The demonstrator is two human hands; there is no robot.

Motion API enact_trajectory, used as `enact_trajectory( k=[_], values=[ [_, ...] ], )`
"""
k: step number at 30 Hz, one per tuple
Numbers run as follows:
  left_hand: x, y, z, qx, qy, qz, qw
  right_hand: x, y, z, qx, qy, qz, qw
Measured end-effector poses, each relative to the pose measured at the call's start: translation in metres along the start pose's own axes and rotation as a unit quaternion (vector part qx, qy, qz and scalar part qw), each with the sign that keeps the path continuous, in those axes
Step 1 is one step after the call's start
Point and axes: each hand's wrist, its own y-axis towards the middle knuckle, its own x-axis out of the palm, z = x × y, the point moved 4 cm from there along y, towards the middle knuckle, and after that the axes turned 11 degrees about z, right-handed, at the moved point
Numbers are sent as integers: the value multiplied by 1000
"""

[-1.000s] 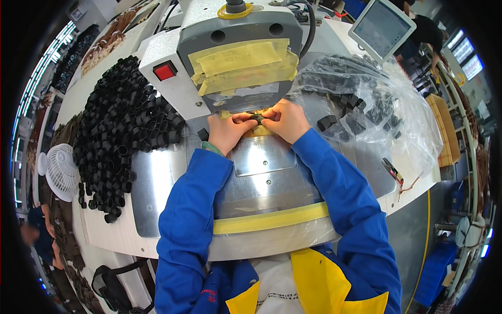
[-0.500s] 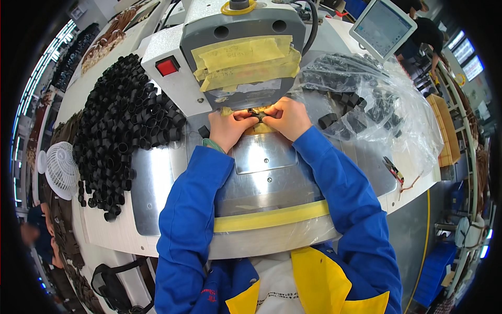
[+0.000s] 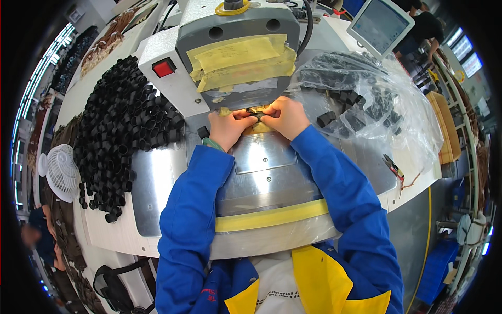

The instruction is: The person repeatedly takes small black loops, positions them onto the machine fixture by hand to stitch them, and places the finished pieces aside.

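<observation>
My left hand and my right hand meet beneath the head of a grey machine. The fingertips of both are pinched together on a small black piece, which lies over a yellowish, lit part of the machine. Its shape is mostly covered by my fingers; the colour matches the loose black loops heaped on the left. Beside my left wrist sits a single black loop. A bright metal plate spreads just in front of my hands.
To the right, a clear plastic bag holds more black loops. Small snips lie on the table's right side. A white fan stands left, a screen back right. Yellow tape crosses the front edge. Other people are at the sides.
The view has shifted very slightly. Both hands stay at the same spot under the machine head, still pinching the small black piece.
</observation>
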Motion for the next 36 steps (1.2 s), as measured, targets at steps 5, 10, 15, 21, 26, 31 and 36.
enact_trajectory(
  k=[5,10,15,21,26,31,36],
  values=[
    [-4,-3,4,-29,-34,-3,999,3,-2,-2,-9,9,-9,1000],
    [-5,-2,9,-14,-31,-9,999,2,-1,3,-17,5,4,1000],
    [-4,-8,16,-52,-34,-6,998,1,-3,3,-59,-1,19,998],
    [-7,-7,18,11,14,-21,1000,-6,-5,-4,-29,14,15,999],
    [-28,-18,23,62,40,-136,988,-2,-21,-25,-46,81,-82,992],
    [-51,-27,15,116,1,-174,978,2,-33,-41,-97,139,-130,977],
    [-79,-23,15,114,-24,-155,981,-71,-2,-23,-107,-172,-58,977]
  ],
)
